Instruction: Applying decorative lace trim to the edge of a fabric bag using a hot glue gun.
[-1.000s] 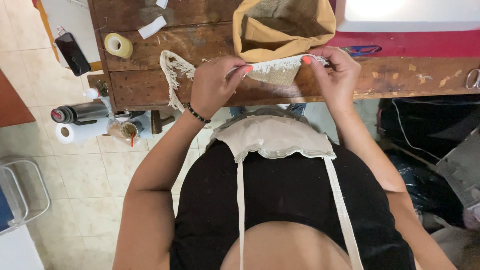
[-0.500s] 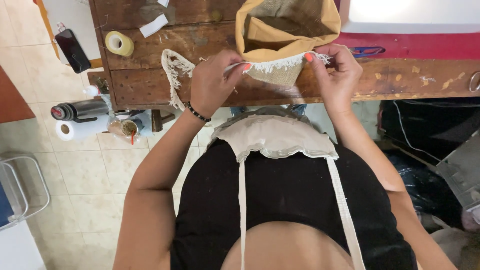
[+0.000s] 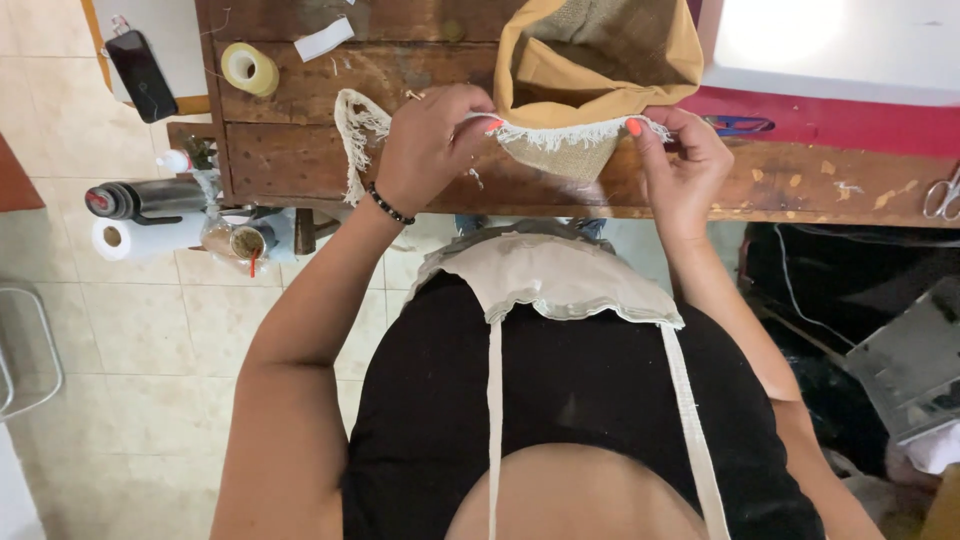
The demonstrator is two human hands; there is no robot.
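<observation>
Both hands pinch a white fringed trim along the mouth of a burlap bag at the workbench's near edge.

The left hand point(image 3: 432, 140) and right hand point(image 3: 683, 168) each nip the frayed cotton trim point(image 3: 570, 132) between thumb and fingertips, stretched against the coarse tan bag point(image 3: 600, 60) with its mustard lining. On the rough wooden bench point(image 3: 300, 160): one tape roll point(image 3: 248, 68) far left, one white label scrap point(image 3: 323, 39), one pair of scissors point(image 3: 942, 196) right.
</observation>
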